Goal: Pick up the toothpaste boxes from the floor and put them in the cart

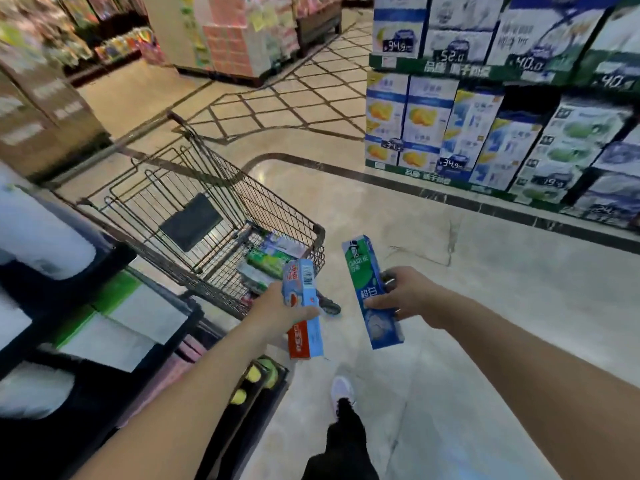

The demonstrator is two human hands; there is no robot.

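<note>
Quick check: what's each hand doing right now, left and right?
Left hand: grips the blue-and-orange toothpaste box.
Right hand: grips the green-and-blue toothpaste box.

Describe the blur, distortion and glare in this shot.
Head view: wide-angle bending curves the floor border and shelves; the edges, top-left especially, smear with motion blur; price tags are barely legible. The centre is sharper: the boxes in the left hand and right hand, and the cart. The floor shows soft sheen, no harsh glare.
</note>
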